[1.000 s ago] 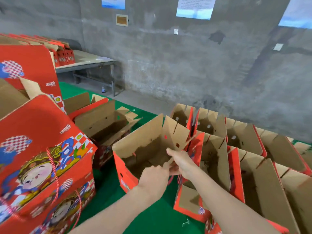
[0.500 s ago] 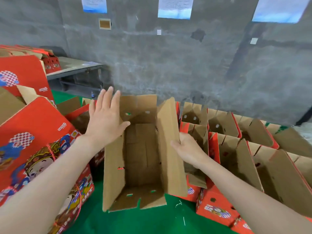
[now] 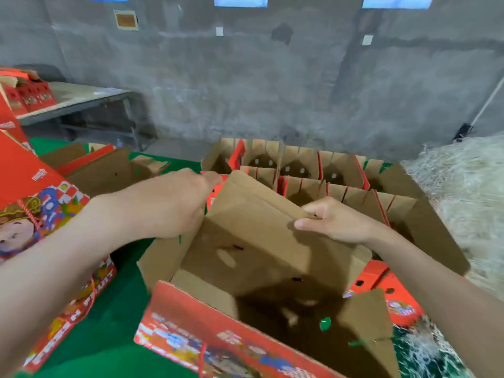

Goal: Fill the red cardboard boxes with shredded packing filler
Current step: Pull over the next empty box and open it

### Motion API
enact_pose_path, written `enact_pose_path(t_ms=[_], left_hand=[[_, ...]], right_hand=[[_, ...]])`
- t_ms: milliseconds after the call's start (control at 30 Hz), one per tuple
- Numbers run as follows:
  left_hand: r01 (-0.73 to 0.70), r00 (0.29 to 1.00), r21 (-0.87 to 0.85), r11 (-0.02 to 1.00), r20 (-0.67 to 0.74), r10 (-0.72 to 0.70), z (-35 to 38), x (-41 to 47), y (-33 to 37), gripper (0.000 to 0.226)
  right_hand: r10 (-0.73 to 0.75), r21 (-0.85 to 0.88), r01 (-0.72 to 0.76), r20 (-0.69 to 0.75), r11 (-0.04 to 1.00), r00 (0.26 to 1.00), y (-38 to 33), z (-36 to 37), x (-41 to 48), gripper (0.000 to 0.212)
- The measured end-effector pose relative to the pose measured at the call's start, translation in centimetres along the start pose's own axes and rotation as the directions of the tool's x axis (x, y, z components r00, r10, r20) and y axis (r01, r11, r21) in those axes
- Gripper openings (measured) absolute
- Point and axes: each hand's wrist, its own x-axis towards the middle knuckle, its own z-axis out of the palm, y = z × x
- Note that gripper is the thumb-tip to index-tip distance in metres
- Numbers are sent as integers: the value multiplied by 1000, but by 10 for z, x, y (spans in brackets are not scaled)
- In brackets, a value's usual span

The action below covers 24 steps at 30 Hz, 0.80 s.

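I hold an open red box [image 3: 245, 263] in the lower middle of the frame. Its printed side faces me and its brown inside shows. My left hand [image 3: 174, 205] is curled over the upper left edge of the box's tall back flap [image 3: 253, 214], with the fingertips hidden behind the card. My right hand [image 3: 335, 221] pinches the flap's right edge, thumb on the near face and fingers behind it.

The box stands on the green counter [image 3: 109, 331]. Rows of open boxes [image 3: 300, 170] stand just behind it. The shredded filler [image 3: 463, 192] is heaped at the right edge of the frame, beside those rows, and a few loose strands lie at the lower right. A closed printed box [image 3: 32, 214] leans at the left. At the upper left, more red boxes [image 3: 30, 96] sit on a far counter [image 3: 87, 98] against the grey wall.
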Motion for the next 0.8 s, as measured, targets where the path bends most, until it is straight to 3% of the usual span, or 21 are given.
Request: enact_pose_path(t_ms=[167,300,400,467,567,700,800], left_hand=[[66,997,-249,966,48,-56,77,-20,73,42],[194,978,-331,924,144,-154,157,-17,123,46],[265,950,-319,910,248,-190,199,-8,150,46],[284,933,-216,934,289,-217,215,-3,163,55],[227,967,-74,971,132,-216,224,3,186,68],[109,983,-102,989,-134,-122,227,-4,223,88],[34,996,-102,994,-77,-42,226,-5,236,100]], right_hand=[[17,-182,-2,83,983,996,48,-8,-68,37],[45,-385,-1,105,923,993,92,8,-105,42],[210,-471,-166,42,867,977,125,31,-119,23],[333,-512,-285,2,810,943,145,48,-131,39],[230,-587,-252,-114,769,967,169,64,-152,54],[241,-533,-371,-299,760,923,190,52,-172,41],[265,-553,-343,-218,760,939,196,39,-179,23]])
